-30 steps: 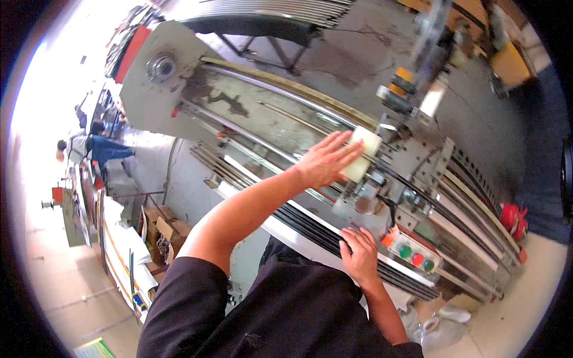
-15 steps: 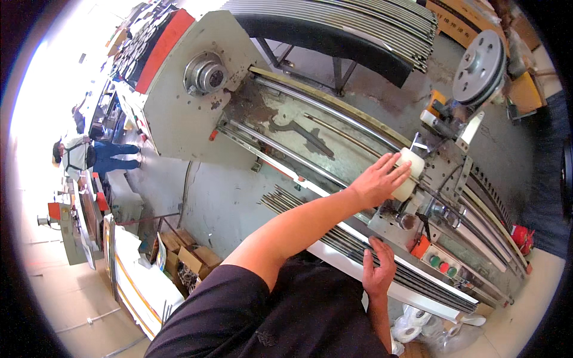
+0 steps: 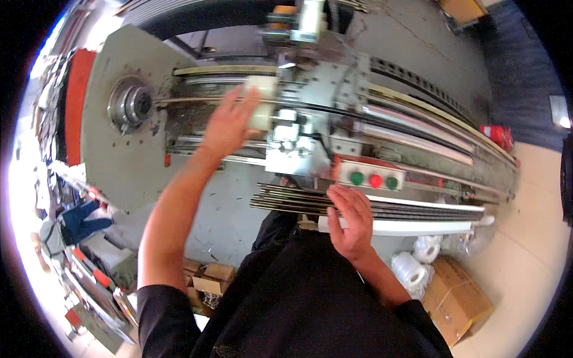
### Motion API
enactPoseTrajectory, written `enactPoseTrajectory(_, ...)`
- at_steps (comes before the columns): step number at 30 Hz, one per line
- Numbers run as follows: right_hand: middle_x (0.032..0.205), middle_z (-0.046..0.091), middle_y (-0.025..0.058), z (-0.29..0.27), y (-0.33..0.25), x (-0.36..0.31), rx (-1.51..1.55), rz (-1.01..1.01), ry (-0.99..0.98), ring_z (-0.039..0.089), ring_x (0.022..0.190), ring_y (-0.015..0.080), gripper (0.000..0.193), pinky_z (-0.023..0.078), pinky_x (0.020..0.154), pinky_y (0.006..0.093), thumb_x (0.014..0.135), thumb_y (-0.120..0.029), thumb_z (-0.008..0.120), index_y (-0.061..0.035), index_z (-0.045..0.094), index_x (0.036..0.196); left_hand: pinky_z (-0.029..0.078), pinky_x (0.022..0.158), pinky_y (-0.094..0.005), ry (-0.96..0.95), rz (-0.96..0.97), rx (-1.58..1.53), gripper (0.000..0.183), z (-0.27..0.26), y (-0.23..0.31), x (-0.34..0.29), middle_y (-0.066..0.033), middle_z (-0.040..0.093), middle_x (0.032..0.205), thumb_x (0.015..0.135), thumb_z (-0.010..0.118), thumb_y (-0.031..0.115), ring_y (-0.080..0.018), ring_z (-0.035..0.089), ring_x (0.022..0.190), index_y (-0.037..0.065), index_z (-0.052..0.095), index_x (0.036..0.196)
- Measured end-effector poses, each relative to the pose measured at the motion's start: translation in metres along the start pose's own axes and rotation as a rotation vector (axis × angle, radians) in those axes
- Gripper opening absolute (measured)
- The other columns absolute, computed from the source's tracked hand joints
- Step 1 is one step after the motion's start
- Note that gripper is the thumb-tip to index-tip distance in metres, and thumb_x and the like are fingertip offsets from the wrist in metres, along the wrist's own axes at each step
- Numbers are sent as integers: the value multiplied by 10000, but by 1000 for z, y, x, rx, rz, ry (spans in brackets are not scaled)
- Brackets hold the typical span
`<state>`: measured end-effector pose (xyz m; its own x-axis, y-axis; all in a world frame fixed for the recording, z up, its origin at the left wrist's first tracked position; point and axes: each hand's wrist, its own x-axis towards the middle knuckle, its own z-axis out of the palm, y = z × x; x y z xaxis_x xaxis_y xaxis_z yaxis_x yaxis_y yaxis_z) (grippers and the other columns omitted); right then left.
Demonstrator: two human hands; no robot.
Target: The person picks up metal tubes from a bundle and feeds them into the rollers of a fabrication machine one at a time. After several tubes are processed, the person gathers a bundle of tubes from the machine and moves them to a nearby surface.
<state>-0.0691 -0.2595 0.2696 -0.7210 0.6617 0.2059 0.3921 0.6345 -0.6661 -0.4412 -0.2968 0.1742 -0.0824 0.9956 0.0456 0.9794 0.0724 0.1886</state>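
Observation:
My left hand (image 3: 230, 124) lies with fingers stretched out on a white cylindrical roller (image 3: 262, 88) on the machine's carriage (image 3: 325, 89). A thin rod (image 3: 197, 99) runs from beside the roller to the round metal chuck (image 3: 136, 106) at the left, where its tip is at or just before the opening. My right hand (image 3: 352, 221) holds nothing; its fingers are apart, near a bundle of dark rods (image 3: 412, 210) in a white trough (image 3: 418, 227). Just beyond that hand is a control box (image 3: 370, 173) with green and red buttons.
Steel rails (image 3: 206, 141) run along the machine bed. Open cardboard boxes (image 3: 212, 280) stand at lower left; plastic-wrapped rolls (image 3: 412, 268) and a carton (image 3: 456, 298) are at lower right. Another person (image 3: 71, 230) is at the far left.
The carriage and its roller have moved left toward the chuck with my left hand on them, bringing the rod's tip to the chuck. My view has turned. The right hand stays by the rods.

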Motion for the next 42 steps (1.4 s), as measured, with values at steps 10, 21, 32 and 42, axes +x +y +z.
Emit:
enactPoseTrajectory(10, 1500, 592, 250, 66, 43, 16, -159, 132, -298, 542, 1422, 442, 658, 355, 1249, 571, 1005, -243, 673, 32, 445, 1558, 246, 1318, -560, 6, 24, 56, 906, -11, -88, -36, -154, 336, 1730, 868, 811, 272, -439, 270, 1596, 47, 385, 1635)
enactPoseTrajectory(21, 1673, 408, 263, -234, 424, 31, -517, 792, 221, 314, 1587, 424, 843, 209, 1316, 484, 1093, -648, 424, 20, 433, 1607, 289, 1304, -551, 102, -22, 37, 911, -4, -70, -35, -136, 389, 1708, 808, 857, 165, -414, 326, 1582, 57, 431, 1607)
enactPoseTrajectory(32, 1703, 386, 207, -260, 496, 11, -553, 648, 12, 295, 1608, 367, 785, 136, 1338, 461, 1126, -616, 326, -18, 444, 1620, 336, 1283, -483, 144, -169, 75, 878, -23, -51, -50, -104, 536, 1571, 769, 827, 20, -332, 449, 1513, 89, 463, 1564)
enactPoseTrajectory(42, 1668, 423, 243, -267, 496, 13, -648, 561, -17, 340, 1578, 390, 737, 159, 1323, 505, 1146, -550, 335, 19, 456, 1599, 311, 1298, -462, 160, -385, 122, 566, 13, -96, -22, -94, 615, 1504, 852, 713, 54, -279, 456, 1516, 91, 618, 1409)
